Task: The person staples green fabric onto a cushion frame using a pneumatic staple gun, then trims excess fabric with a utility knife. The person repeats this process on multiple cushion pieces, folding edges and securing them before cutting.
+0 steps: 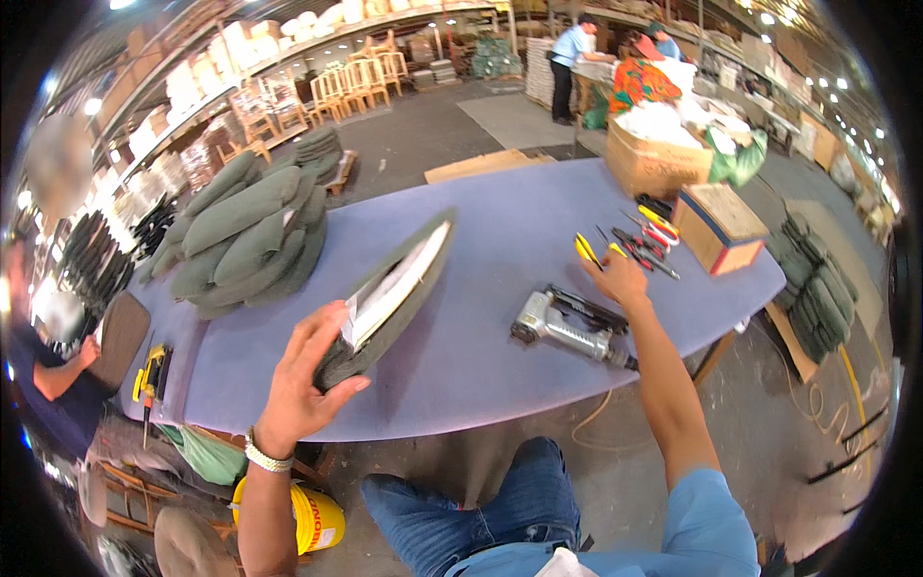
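Note:
My left hand [306, 385] grips the near end of a dark green upholstered seat pad [389, 322]. The pad is tilted up on its edge over the table, and its pale inner side shows along the upper face. To the right, my right hand [620, 281] is closed on a yellow-handled hand tool [585, 250], its exact kind partly hidden by the fingers. Just below that hand a silver pneumatic staple gun [558, 323] lies on the blue-grey covered table [500, 250].
Stacked green pads [255, 236] cover the table's left end. Loose hand tools [654, 245] lie by a small box [721, 228]; a filled carton [654, 159] stands behind. At the left a co-worker's hand [89, 349] holds a pad. A yellow bucket [317, 517] stands below.

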Tool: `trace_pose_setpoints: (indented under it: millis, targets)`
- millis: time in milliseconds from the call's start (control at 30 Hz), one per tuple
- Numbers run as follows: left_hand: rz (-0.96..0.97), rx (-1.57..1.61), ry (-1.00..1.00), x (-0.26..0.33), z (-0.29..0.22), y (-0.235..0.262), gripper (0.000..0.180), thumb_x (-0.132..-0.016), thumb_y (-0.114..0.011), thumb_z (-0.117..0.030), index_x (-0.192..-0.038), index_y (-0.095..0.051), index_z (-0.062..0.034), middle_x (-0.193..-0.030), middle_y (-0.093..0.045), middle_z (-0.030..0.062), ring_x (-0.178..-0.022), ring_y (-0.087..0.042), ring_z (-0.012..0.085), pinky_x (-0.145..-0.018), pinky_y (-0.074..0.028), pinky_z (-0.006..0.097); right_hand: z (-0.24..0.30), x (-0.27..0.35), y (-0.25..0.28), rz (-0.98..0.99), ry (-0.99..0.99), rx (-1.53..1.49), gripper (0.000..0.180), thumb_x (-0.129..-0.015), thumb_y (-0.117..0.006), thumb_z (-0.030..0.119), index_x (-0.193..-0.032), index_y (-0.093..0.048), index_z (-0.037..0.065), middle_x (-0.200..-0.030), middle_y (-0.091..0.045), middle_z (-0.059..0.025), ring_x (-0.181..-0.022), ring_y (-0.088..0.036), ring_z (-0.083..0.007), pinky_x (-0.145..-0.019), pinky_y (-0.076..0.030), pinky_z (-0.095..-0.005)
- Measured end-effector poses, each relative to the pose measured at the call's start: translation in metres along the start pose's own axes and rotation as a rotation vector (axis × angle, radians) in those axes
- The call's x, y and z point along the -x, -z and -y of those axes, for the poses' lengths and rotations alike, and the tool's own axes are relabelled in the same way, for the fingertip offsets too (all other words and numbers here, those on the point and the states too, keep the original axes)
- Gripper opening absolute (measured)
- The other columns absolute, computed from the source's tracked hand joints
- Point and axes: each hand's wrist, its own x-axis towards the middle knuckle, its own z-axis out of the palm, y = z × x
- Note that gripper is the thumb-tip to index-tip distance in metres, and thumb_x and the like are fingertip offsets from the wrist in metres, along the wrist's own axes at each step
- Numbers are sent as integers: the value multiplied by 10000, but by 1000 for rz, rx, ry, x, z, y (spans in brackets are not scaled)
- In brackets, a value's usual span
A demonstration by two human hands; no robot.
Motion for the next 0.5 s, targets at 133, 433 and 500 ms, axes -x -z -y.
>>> trace_pose_setpoints:
  millis: [133,433,500]
  targets:
    - [-146,230,235,36,27,7,864,-750,-913,-175,-1518,-522,-101,-1543,-501,186,-1375,-541,342,-1140,-455,454,-2,4,16,-166,237,-60,549,-916,-701,533,-1194,-702,60,-1238,-690,-201,-1146,-669,-372,-947,-541,-464]
    - [-147,-144,593,191,85,-3,646,-786,-725,115,-1385,-664,-122,-1613,-455,152,-1544,-332,346,-1174,-418,419,195,127,-18,11,1194,-532,400,-914,-765,320,-1233,-702,87,-1342,-661,-166,-1231,-626,-364,-1031,-508,-461]
    - [-155,-219,638,211,79,-18,685,-776,-693,140,-1404,-648,-129,-1627,-431,150,-1545,-330,344,-1154,-441,401,236,165,-51,191,1357,-540,449,-902,-774,335,-1275,-688,99,-1377,-644,-152,-1261,-602,-354,-1064,-476,-474]
